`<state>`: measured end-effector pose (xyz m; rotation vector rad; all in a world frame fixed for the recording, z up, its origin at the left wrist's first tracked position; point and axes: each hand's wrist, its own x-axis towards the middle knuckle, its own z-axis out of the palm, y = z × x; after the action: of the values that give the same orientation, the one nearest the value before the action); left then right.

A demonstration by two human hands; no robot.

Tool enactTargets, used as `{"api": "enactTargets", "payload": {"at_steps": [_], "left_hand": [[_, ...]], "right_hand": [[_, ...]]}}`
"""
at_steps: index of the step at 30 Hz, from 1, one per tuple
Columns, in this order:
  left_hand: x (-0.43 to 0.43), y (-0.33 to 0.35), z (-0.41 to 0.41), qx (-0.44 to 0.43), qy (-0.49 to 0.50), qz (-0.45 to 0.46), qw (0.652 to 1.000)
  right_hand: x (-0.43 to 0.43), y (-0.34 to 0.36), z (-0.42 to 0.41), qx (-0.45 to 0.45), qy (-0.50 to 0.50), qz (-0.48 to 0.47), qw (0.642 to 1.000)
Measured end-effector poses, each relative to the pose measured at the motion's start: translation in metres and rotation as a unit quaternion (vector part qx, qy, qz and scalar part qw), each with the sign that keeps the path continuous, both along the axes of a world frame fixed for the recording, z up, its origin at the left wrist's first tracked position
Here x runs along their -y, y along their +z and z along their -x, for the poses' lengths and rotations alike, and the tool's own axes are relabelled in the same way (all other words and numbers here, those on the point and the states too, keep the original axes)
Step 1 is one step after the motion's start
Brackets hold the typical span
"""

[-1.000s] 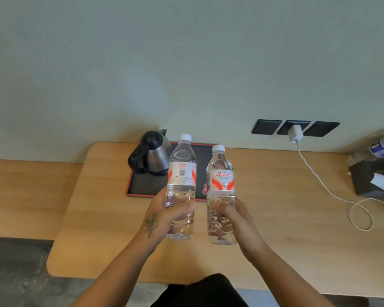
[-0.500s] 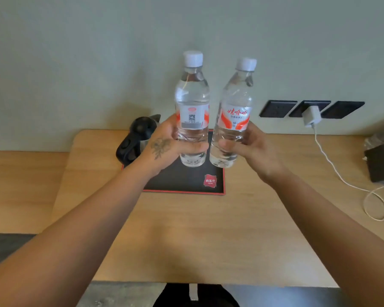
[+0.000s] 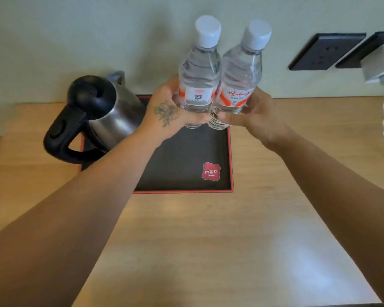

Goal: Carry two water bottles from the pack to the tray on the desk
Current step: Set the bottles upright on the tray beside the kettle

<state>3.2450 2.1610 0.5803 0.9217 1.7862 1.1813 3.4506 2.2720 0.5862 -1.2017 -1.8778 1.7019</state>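
Note:
My left hand [image 3: 164, 114] grips the lower half of a clear water bottle [image 3: 198, 72] with a white cap and a red-and-white label. Beside it, my right hand [image 3: 253, 116] holds a second, matching water bottle [image 3: 241, 76], tilted slightly right. The two bottles touch side by side and hang over the far part of the black tray [image 3: 186, 165], which has a red rim and a red logo sticker. Both bottle bases are just above the tray floor, partly hidden by my fingers.
A steel kettle [image 3: 111, 114] with a black lid and handle stands on the tray's left side, close to my left wrist. The wooden desk [image 3: 208, 240] runs toward me. Black wall sockets [image 3: 326, 52] and a white charger [image 3: 379, 67] with its cable are at right.
Both hands have carried the bottles forward and down over the tray's far part, and the view has closed in on the tray. The bottles are now pressed together.

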Motion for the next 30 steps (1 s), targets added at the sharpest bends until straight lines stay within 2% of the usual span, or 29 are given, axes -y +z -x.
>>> {"api": "enactTargets", "payload": {"at_steps": [5,15,25,30], "left_hand": [[-0.015,-0.043,0.002,-0.017,0.027,0.011,0.999],[-0.026,-0.071,0.006,-0.011,0.052,0.015,0.998],[-0.021,-0.064,0.005,-0.018,0.041,0.026,0.999],[-0.014,-0.039,0.007,-0.038,0.025,0.017,0.999]], "right_hand": [[-0.017,-0.041,0.006,0.017,0.008,-0.004,1.000],[-0.024,-0.067,0.015,0.038,0.011,-0.014,0.999],[-0.024,-0.060,0.018,0.061,0.045,-0.033,0.997],[-0.023,-0.035,0.018,0.074,0.032,-0.093,0.992]]}}
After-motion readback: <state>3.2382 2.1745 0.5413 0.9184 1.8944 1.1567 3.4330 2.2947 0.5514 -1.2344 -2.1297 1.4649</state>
